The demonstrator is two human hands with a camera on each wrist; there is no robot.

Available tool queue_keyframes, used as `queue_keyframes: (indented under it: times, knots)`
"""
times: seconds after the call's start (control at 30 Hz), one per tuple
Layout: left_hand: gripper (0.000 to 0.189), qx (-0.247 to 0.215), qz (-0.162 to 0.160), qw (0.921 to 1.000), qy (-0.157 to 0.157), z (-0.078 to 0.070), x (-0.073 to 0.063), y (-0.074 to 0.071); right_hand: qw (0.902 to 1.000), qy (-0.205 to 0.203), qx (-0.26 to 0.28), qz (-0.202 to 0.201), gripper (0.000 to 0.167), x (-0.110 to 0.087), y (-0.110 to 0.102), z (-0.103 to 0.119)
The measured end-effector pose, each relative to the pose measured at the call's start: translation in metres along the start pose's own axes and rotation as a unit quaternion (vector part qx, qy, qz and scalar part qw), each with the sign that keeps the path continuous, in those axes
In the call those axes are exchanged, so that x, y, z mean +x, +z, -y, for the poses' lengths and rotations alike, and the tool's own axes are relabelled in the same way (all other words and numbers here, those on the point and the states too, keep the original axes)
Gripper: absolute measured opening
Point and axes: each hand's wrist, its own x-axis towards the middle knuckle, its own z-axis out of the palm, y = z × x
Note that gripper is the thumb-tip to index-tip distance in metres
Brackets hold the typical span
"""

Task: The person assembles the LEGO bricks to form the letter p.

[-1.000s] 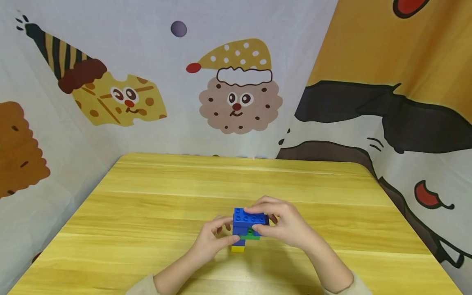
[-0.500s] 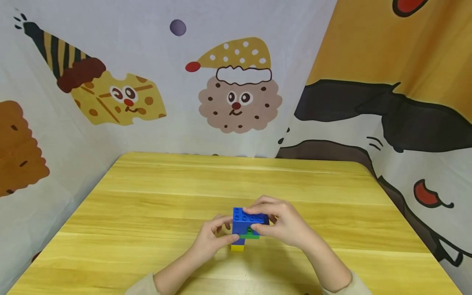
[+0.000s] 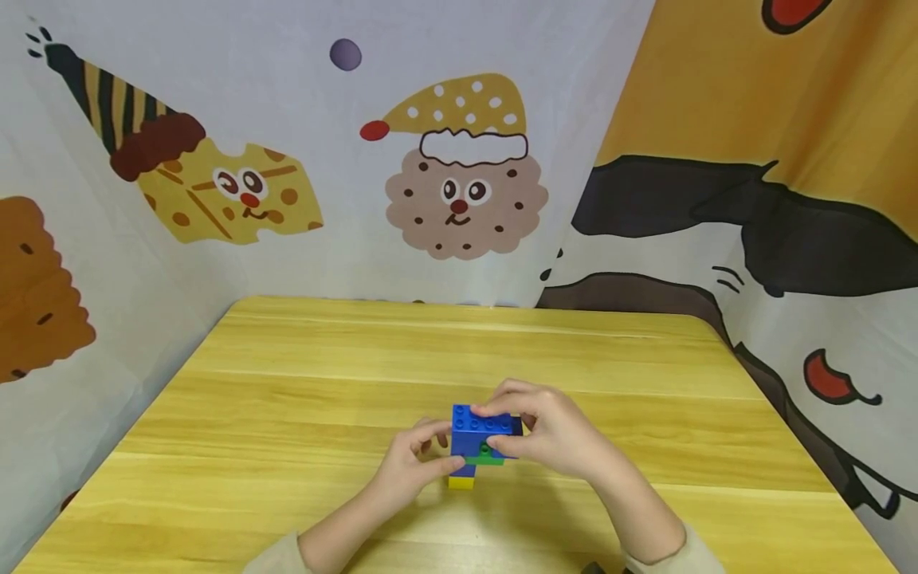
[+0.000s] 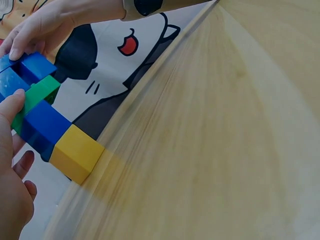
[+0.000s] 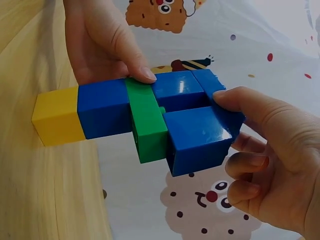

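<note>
A stack of toy building blocks stands upright on the table between both hands. From the bottom it has a yellow block [image 5: 55, 117], a blue block [image 5: 105, 107], a longer green brick [image 5: 150, 127], and two blue blocks side by side with a gap. Across the top lies a long studded blue brick [image 3: 475, 419]. My left hand [image 3: 410, 462] pinches the stack near the green brick, its thumb on the near face. My right hand [image 3: 555, 434] grips the long blue brick at its right end, thumb in front and index finger over the studs. Its far fingers are partly hidden.
The wooden table [image 3: 323, 359] extends around the stack and ends at a patterned cloth backdrop [image 3: 323, 263]. A small dark object [image 3: 594, 568] shows at the bottom edge of the head view, close to the right sleeve [image 3: 677, 554].
Both hands keep the same hold, and the stack stays in place. Slightly more of the dark object shows at the bottom edge near the right sleeve.
</note>
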Motion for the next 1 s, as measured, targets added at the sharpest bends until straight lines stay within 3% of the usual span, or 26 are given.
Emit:
queue_keyframes:
  times: [0.33,0.67,1.0]
  knots:
    - [0.034,-0.002,0.003,1.0000,0.000,0.002,0.001,0.000,0.9993,-0.035,0.002,-0.011,0.032,-0.003,0.003,-0.010]
    - [0.034,-0.002,0.007,0.9999,0.012,0.004,0.000,0.000,0.9955,-0.062,-0.066,-0.029,0.035,-0.012,0.007,-0.013]
    - [0.037,-0.004,0.006,1.0000,0.000,0.002,0.000,0.000,0.9941,-0.075,-0.060,-0.050,0.038,-0.019,0.011,-0.015]
